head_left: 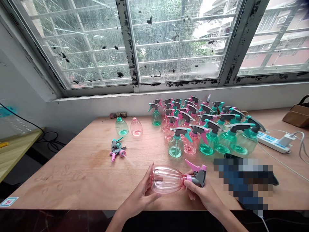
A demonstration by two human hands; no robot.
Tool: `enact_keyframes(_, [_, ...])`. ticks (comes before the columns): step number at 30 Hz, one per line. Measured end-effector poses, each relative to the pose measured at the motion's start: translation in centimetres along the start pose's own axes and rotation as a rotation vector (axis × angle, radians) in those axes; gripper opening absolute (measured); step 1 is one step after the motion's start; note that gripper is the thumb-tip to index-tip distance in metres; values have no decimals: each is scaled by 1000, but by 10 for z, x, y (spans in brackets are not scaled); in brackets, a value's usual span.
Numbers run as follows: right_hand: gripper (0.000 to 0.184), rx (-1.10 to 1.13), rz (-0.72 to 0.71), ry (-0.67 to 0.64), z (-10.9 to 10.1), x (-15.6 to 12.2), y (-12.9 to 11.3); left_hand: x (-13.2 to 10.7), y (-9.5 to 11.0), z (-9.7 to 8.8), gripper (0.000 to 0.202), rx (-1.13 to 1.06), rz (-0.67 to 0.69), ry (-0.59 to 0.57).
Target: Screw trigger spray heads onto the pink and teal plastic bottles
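A person's two bare hands hold a clear pink bottle (166, 180) on its side in the lower middle of the frame, above the near edge of a wooden tabletop (79, 180). Its base faces left; its neck, topped with a grey-and-pink spray head (200, 177), points right. Whether the bottle touches the wood, I cannot tell.

The left hand (145, 191) cups the base, thumb below and fingers curving round the far side. The right hand (201, 193) pinches the pink collar at the neck, thumb in front; its other fingertips are partly hidden.

The bottle looks empty, so it is probably light. Its ribbed wall seems thin and smooth, likely to flex under a hard squeeze and slip in damp fingers. The rounded base suits a loose cupped hold, and the collar seems the firmest place for a pinch; the slender trigger looks easier to bend.

Left of centre lie loose spray heads (117, 149), with a topless green bottle (122, 127) and a topless pink bottle (136, 128) standing beyond them. Right of centre, a crowd of green and pink bottles (209, 144) stands upright, wearing spray heads.
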State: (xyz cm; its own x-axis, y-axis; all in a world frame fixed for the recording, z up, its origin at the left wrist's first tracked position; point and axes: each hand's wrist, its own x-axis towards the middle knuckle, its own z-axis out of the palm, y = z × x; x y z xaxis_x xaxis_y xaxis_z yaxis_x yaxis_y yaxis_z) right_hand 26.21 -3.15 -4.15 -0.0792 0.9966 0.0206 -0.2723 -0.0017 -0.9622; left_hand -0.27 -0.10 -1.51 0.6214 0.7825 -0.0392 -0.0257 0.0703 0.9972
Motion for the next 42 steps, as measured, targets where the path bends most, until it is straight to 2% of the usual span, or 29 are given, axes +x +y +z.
enact_keyframes(4, [30,6,-17,-7,-1,0,3,-1,-3,-1,112,-31,-29,25])
enact_keyframes(12, [30,15,-15,-12,-3,2,7,1,-8,-2,96,-32,-3,2])
enact_keyframes(19, [31,34,-14,7,-2,1,6,0,5,3,99,47,-2,23])
enact_keyframes(24, [32,34,-14,4,-2,1,6,-1,2,2,108,4,-12,36])
enact_keyframes(28, [31,40,-9,-10,-2,1,7,1,-6,-2,93,-73,16,35])
enact_keyframes(31, [31,47,-20,-3,-4,2,9,1,-7,-3,88,-64,20,13])
enact_keyframes(37, [29,66,-35,8,-5,2,11,-1,2,1,97,12,15,7])
enact_keyframes(42, [31,61,-19,-3,-3,1,10,-1,-2,0,102,5,22,41])
